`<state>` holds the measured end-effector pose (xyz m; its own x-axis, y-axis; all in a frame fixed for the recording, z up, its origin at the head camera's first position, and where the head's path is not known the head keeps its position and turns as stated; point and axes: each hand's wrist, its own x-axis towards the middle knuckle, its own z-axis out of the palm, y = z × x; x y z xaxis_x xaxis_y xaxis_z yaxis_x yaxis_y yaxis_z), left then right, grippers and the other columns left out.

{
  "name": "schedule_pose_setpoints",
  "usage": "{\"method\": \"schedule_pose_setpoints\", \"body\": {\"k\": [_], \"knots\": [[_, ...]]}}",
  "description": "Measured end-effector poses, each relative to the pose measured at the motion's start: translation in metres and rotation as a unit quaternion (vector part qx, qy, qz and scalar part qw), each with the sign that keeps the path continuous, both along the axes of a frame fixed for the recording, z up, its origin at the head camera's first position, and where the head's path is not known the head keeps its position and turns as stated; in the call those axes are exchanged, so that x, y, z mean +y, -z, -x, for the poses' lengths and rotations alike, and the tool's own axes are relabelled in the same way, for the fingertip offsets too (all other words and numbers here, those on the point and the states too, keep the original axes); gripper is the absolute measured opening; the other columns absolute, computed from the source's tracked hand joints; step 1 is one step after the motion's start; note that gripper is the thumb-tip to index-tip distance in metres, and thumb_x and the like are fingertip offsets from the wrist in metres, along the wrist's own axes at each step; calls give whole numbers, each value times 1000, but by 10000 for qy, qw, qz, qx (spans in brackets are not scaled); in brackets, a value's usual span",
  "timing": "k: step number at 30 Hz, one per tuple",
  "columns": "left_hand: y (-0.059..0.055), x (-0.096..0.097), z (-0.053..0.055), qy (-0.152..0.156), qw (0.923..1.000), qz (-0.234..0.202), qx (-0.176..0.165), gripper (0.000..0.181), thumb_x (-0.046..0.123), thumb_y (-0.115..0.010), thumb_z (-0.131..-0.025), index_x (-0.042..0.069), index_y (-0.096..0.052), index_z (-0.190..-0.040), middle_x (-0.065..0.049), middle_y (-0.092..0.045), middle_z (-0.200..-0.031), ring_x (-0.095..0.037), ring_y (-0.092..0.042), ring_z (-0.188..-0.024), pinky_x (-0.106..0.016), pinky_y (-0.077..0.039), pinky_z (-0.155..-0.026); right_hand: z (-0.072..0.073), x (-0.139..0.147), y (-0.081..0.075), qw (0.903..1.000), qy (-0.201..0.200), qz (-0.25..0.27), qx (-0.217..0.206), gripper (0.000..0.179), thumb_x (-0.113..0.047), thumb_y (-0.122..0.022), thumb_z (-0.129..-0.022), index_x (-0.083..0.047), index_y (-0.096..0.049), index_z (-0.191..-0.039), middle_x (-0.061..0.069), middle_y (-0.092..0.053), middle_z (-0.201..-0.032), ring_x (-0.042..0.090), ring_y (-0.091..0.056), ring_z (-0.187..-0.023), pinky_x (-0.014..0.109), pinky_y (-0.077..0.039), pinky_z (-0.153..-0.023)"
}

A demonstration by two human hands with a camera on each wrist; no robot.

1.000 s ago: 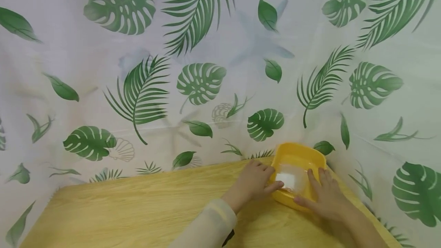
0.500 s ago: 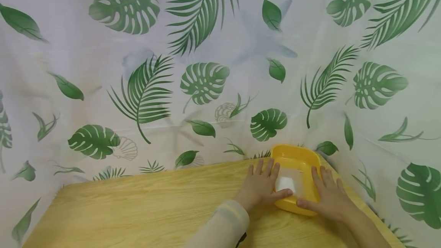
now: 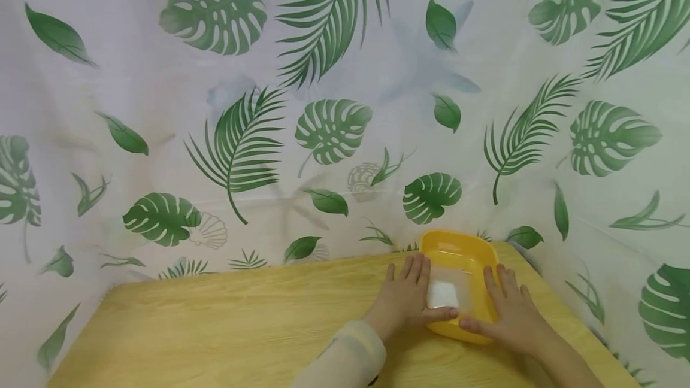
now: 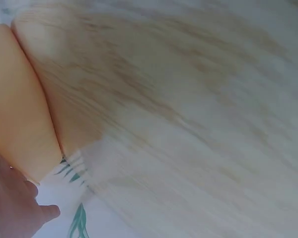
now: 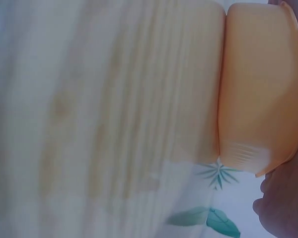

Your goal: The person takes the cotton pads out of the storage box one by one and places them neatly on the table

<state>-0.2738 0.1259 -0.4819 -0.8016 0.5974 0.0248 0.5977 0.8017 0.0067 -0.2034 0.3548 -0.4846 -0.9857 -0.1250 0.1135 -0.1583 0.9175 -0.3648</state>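
A yellow plastic basin [image 3: 457, 243] with rounded corners sits upright at the right end of the wooden table. Inside it, toward the left, lies a pale see-through patch with a bright white square [image 3: 443, 294]. My left hand [image 3: 401, 297] lies along the basin's left side, fingers straight, thumb reaching over the near left rim. Along the right side is my right hand [image 3: 512, 313], its fingers extended and its thumb at the near rim. Both wrist views show the basin's outer wall [image 5: 260, 84] resting on the tabletop, with fingers at its upper edge.
The wood-grain tabletop [image 3: 226, 322] stretches away to the left. A white curtain [image 3: 345, 76] printed with green leaves hangs behind the table and along its right side, close to the basin's far edge.
Between my two hands, the basin has slid a little left and toward me. The left hand's fingers have straightened along its side, then drawn together. The head view has turned slightly left.
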Motion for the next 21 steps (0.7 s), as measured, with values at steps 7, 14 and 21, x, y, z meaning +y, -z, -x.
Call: {"method": "schedule_pose_setpoints", "body": {"k": [7,14,21], "knots": [[7,-15,4,58,9996,64,277,121,96,-13,-76,10,-6,-161,-6,-9,-168,-20,-8,-155,-47,-18,-123,1,-15,-2,10000,-25,-25,56,121,-68,-68,-81,6,-11,-157,40,-6,-158,63,-5,-142,78,-16,-106],[6,-34,4,122,9996,-3,257,121,95,-17,-77,7,-11,-161,-10,-11,-168,-25,-9,-155,-46,-18,-123,5,-31,-3,9999,-86,8,84,120,-70,-68,-79,4,-14,-157,38,-6,-159,61,-5,-143,76,-16,-108],[2,-51,-4,152,9994,-271,132,118,92,-25,-81,4,-16,-160,-14,-14,-167,-30,-14,-154,-50,-19,-122,5,-47,-5,9998,-119,-105,130,120,-74,-66,-79,2,-17,-158,38,-10,-159,61,-10,-143,77,-19,-107]]}}
